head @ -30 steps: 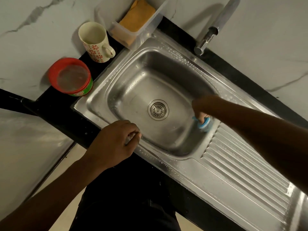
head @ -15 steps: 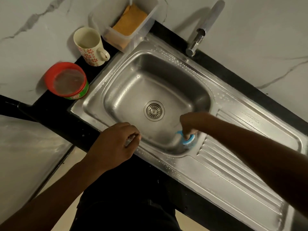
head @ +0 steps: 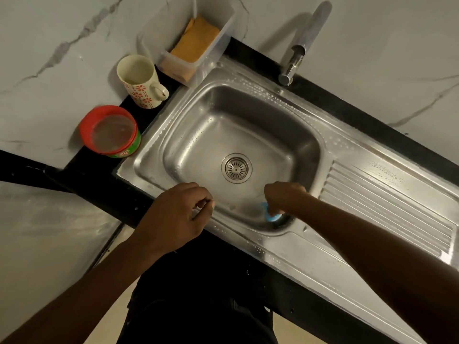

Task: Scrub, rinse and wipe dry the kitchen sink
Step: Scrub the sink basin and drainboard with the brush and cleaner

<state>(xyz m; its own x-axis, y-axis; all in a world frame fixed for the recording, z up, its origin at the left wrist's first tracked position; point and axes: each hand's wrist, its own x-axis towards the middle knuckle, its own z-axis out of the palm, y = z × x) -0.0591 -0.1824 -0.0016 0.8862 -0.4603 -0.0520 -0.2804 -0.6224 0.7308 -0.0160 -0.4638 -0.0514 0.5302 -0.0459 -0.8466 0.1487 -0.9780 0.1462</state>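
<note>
Pale stone with grey veins (head: 372,58) covers the wall behind a black desk (head: 99,184), and a stainless steel sink (head: 149,157) with a single deep basin is set into that desk. Water drops bead along the sink's back and front rims. A round slotted drain (head: 236,168) sits in the middle of the basin floor, and a ribbed steel drainboard (head: 387,209) runs off toward the desk's right end. A chrome tap (head: 293,63) rises at the desk's back edge, behind the basin's right half.

Your right hand (head: 285,197) is down inside the basin, at its front right corner. The fingers are clamped on a small blue scrubber (head: 270,214), which presses against the steel where the floor curves up into the wall. Your left hand (head: 178,217) is at the sink's front rim, near the basin's front left corner. Its fingers are curled in with the thumb tip against the forefinger, and nothing shows inside it.

At the desk's left end, a round tub with a red lid and green side (head: 110,131) stands just beside the sink's left rim. Behind it, by the wall, stands a cream mug with red flowers (head: 141,81), handle toward the sink. A clear plastic box (head: 218,40) at the back edge holds a folded orange cloth (head: 195,42).
</note>
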